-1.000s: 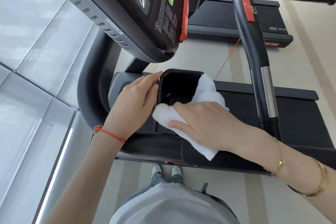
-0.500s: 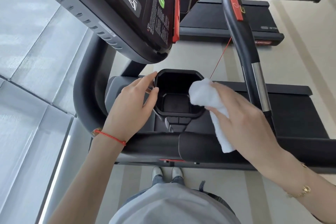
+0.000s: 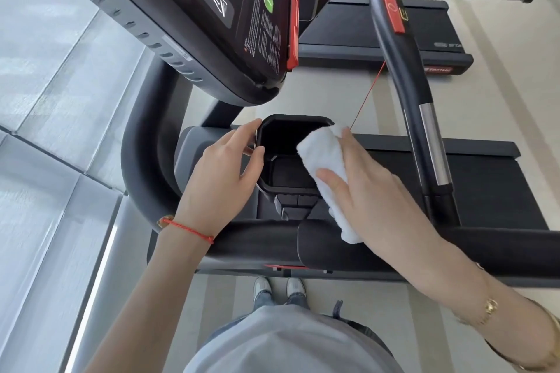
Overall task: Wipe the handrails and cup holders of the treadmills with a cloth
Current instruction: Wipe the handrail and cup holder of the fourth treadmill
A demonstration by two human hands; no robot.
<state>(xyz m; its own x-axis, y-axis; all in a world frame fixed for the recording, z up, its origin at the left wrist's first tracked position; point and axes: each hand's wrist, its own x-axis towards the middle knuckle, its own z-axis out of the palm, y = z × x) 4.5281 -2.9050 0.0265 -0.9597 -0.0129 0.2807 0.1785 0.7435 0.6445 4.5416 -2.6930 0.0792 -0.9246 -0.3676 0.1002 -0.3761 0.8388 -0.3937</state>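
A black square cup holder (image 3: 280, 182) sits below the treadmill console, open side up. My left hand (image 3: 222, 179) rests against its left rim, fingers on the edge. My right hand (image 3: 368, 188) presses a folded white cloth (image 3: 325, 169) onto the holder's right rim; the cloth's tail hangs down over the black front handrail (image 3: 251, 244). A curved black handrail with a chrome section (image 3: 422, 118) rises at the right.
The tilted console (image 3: 212, 9) overhangs the cup holder from the upper left. A red safety cord (image 3: 368, 94) runs down from the right rail. A second treadmill's deck (image 3: 378, 30) lies beyond. A window wall fills the left. My feet (image 3: 278, 285) stand on the floor below.
My right hand carried the cloth from the holder's near edge over to its right rim, then slid slightly inward over the opening. My left hand stayed on the left rim.
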